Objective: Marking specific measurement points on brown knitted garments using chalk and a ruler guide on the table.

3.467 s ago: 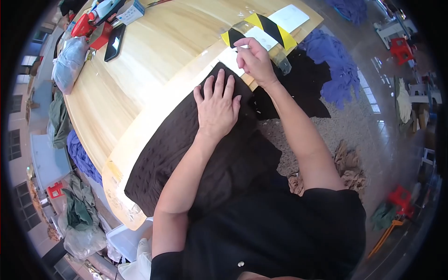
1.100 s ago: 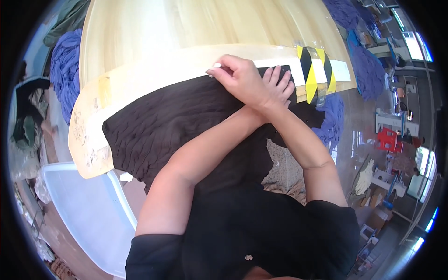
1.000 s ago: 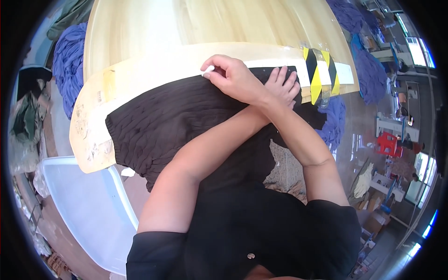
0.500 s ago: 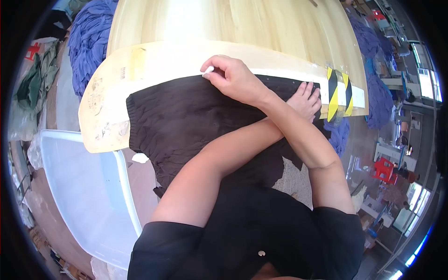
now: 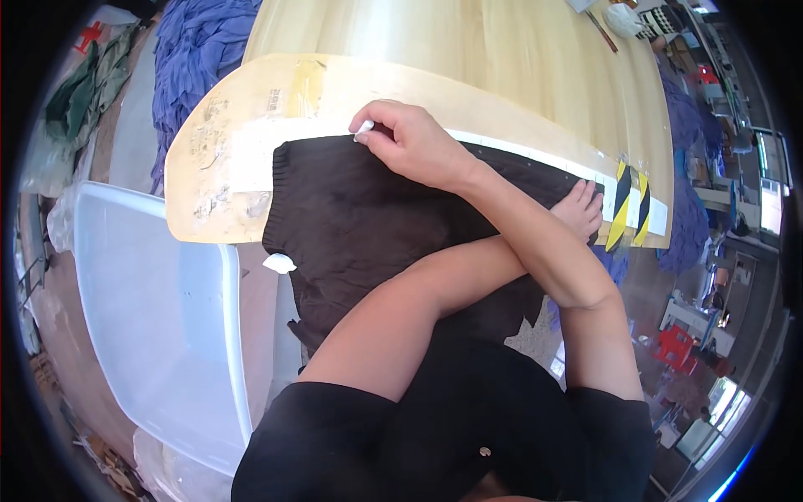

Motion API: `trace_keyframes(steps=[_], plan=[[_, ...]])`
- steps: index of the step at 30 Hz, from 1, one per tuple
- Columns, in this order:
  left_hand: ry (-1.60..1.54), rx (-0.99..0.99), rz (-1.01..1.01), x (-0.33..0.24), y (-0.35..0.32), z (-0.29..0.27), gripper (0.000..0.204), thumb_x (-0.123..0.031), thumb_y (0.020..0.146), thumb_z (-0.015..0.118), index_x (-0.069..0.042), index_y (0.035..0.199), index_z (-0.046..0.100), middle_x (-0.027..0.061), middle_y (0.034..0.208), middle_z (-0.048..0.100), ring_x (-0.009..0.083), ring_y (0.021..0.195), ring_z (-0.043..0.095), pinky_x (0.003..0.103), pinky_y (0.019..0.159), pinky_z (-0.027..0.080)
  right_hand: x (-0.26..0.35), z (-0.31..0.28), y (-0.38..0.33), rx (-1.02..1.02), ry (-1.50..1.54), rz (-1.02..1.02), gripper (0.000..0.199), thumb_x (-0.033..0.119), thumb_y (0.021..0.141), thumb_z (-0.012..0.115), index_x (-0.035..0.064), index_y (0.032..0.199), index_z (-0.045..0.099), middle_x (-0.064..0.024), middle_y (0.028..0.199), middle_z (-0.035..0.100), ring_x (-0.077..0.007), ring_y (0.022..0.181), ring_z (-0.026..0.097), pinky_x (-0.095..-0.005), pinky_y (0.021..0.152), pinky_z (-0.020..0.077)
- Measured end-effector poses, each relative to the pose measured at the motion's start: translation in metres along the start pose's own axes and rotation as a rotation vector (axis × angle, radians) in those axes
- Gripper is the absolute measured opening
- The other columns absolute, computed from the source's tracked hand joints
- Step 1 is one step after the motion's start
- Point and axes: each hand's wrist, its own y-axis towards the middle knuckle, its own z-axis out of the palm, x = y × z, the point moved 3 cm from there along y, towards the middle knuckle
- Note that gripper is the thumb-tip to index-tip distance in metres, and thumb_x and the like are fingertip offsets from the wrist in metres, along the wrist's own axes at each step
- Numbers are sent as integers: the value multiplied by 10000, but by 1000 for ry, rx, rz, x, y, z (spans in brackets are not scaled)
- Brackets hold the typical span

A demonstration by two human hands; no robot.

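A dark brown piece of cloth (image 5: 360,201) lies spread on the table, with a gathered, ribbed edge at its left end. My arms are crossed, the right forearm over the left. My right hand (image 5: 414,146) pinches a small piece of white chalk (image 5: 363,130) at the cloth's far edge. Along that edge runs a white strip (image 5: 535,157) with small marks on it. At the cloth's right end my left hand (image 5: 580,211) lies with its fingers outstretched, pressing it down. The near part of the cloth is partly hidden under my left forearm.
A tan board (image 5: 188,159) lies under the strip on the wooden table (image 5: 468,50). Yellow-black tape (image 5: 619,205) crosses the strip's right end. A pale blue plastic tub (image 5: 150,284) stands at the left. Heaps of purple-blue cloth (image 5: 201,63) are beside the table.
My right hand with the chalk has moved left along the cloth's far edge. My left hand stays at the right end. The whole view has shifted and turned slightly.
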Motion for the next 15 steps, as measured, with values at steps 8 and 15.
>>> trace_keyframes(steps=[8,15], plan=[[-23,-10,-2,5,-2,-6,540,-397,794,547,-43,1198,498,157,1300,435,373,1234,335,488,1037,201,3,-9,7,-154,-152,104,113,108,826,571,-4,815,590,-83,627,571,-163,557,543,-286,546,441],[-112,-131,-172,168,-61,-146,251,-141,754,564,-5,964,550,194,939,562,313,836,546,384,701,441,87,-89,-72,-502,-69,-143,200,36,880,452,34,1067,523,-61,813,622,-60,563,514,-175,540,440]])
